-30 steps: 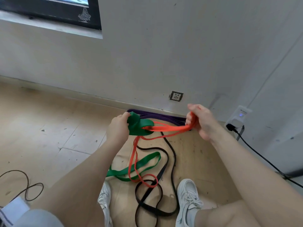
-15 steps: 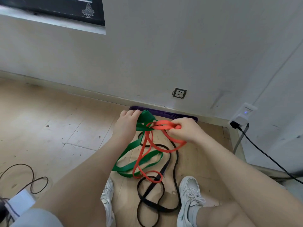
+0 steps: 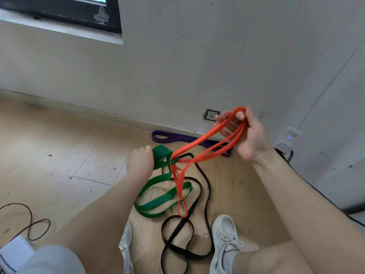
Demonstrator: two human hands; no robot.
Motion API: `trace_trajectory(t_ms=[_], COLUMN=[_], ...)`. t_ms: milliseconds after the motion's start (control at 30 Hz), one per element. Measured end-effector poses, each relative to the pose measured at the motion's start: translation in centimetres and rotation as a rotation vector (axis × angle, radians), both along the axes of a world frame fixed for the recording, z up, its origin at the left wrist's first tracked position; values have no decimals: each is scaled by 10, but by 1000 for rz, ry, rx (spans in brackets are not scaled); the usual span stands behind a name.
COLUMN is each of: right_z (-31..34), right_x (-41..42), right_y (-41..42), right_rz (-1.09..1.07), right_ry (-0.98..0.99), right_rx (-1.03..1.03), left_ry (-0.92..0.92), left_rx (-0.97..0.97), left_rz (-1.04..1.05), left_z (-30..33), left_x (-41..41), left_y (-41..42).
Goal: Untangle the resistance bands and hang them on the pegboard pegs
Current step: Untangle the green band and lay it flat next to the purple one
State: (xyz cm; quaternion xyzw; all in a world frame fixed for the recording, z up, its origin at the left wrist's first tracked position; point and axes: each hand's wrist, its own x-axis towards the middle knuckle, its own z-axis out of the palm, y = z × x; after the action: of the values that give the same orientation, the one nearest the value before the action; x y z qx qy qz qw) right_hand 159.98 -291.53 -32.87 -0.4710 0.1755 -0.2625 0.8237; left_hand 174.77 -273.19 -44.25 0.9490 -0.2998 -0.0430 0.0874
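While the red band (image 3: 205, 144) is pinched high up in the right hand (image 3: 245, 135), the green band (image 3: 162, 155) is gripped in a bunch by the left hand (image 3: 140, 162) — the two bands are still crossed just beside that fist. The rest of the green band is spread on the wooden floor (image 3: 59, 155), with the black band (image 3: 185, 252) looped between two white shoes (image 3: 225, 240). A purple band (image 3: 173, 138) is laid flat by the wall (image 3: 197, 56)

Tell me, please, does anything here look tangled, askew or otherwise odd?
Yes: the orange band is still knotted through the green band beside the left hand, while the right hand pulls it taut. The black band sprawls looped on the floor.
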Motion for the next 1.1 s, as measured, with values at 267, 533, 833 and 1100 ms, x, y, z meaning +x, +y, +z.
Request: trace_trajectory(t_ms=[267,533,833,1100], right_z=[-44,-141,-119,-138], right_x=[-10,-19,54,81], right_y=[-32,-5,68,80], right_rz=[-79,542,248,268], right_ry=[824,1492,589,794], right_rx=[-680,-1088,-667,-351], left_ry=[287,422,713,762], left_rx=[-523,-1071,-1221,-1280], left_rz=[198,109,57,116], left_z=[18,70,82,73], left_x=[9,7,-1,10], left_y=[-7,-7,-1,2])
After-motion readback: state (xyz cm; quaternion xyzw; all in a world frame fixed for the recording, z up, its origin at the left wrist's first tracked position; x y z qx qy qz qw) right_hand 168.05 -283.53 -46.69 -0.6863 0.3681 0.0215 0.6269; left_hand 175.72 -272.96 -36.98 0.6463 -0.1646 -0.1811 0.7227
